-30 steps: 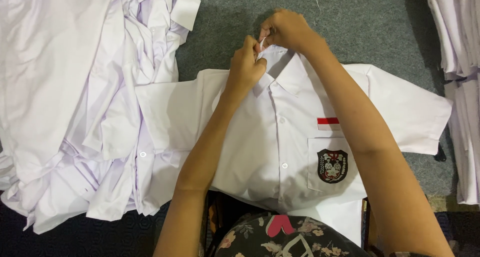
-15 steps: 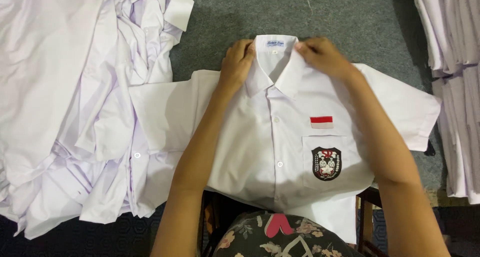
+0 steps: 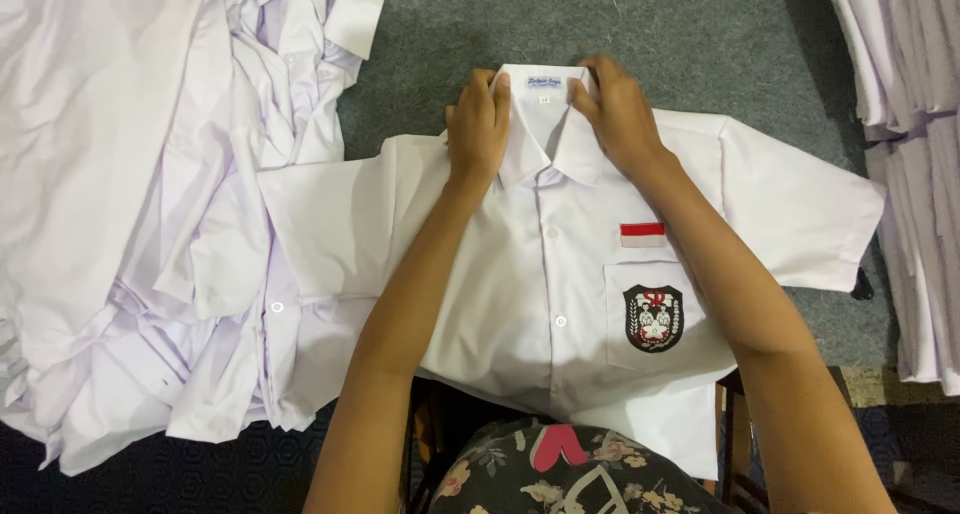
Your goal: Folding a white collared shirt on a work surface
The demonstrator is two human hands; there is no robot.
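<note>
A grey carpet [image 3: 680, 34] carries a heap of white shirts [image 3: 150, 224] on the left and one buttoned white shirt [image 3: 520, 274] spread flat in the middle. Since a moment ago, the left hand [image 3: 478, 126] and right hand [image 3: 618, 114] have moved up and inward, now pressing open-palmed on either side of its collar [image 3: 545, 114], grasping nothing.

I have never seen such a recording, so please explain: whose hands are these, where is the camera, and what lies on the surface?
The camera sits on a person's head and looks down, so both arms are that person's own. The left hand and right hand press flat on the collar of a white short-sleeved shirt, buttoned, with a badge on its pocket. It lies on a grey surface. A loose pile of white shirts lies left; a neater stack stands right.
</note>
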